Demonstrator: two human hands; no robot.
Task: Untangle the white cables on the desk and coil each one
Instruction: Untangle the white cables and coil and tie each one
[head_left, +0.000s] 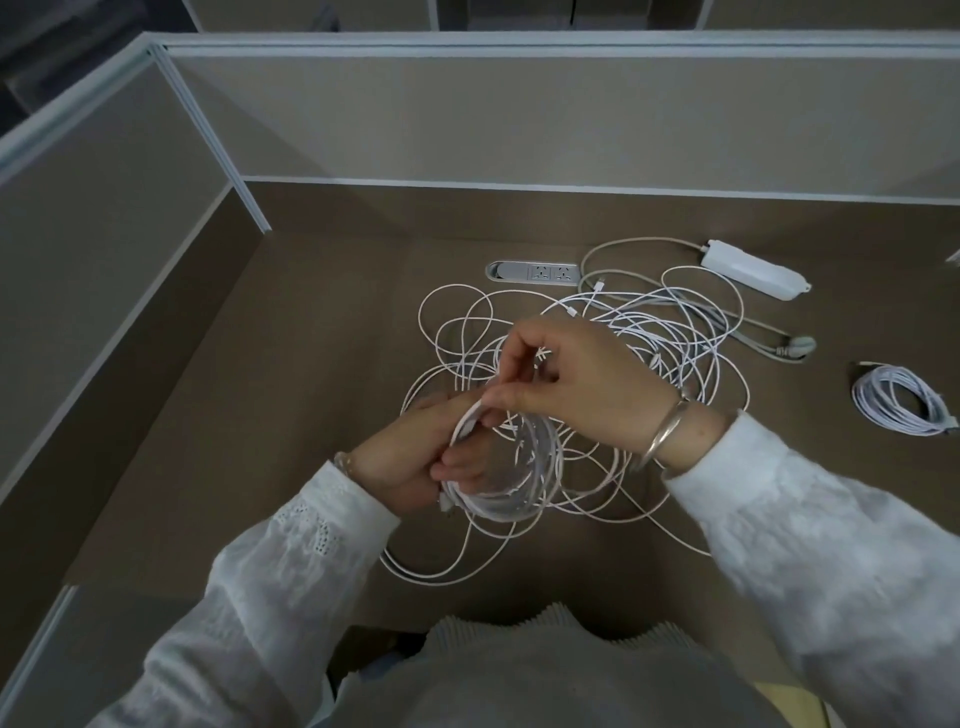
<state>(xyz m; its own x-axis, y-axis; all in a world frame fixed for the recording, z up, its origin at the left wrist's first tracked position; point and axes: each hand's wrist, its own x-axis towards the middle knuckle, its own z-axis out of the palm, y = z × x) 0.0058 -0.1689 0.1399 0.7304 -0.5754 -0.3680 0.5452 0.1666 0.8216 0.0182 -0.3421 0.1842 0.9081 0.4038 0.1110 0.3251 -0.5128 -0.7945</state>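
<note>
A tangle of white cables (670, 332) sprawls over the middle of the brown desk (291, 364). My left hand (410, 457) grips a partly wound coil of white cable (519, 493) just above the desk, fingers curled through its loops. My right hand (566, 379) is above the coil and pinches a strand of the same cable at the coil's top edge. Loose strands run from the coil into the tangle behind and below it. One finished coil of white cable (901, 408) lies apart at the right.
A white power strip (750, 269) with a grey cord and plug (795, 347) lies at the back right. A built-in desk socket panel (532, 272) sits behind the tangle. Partition walls (519, 119) close the desk at the back and left.
</note>
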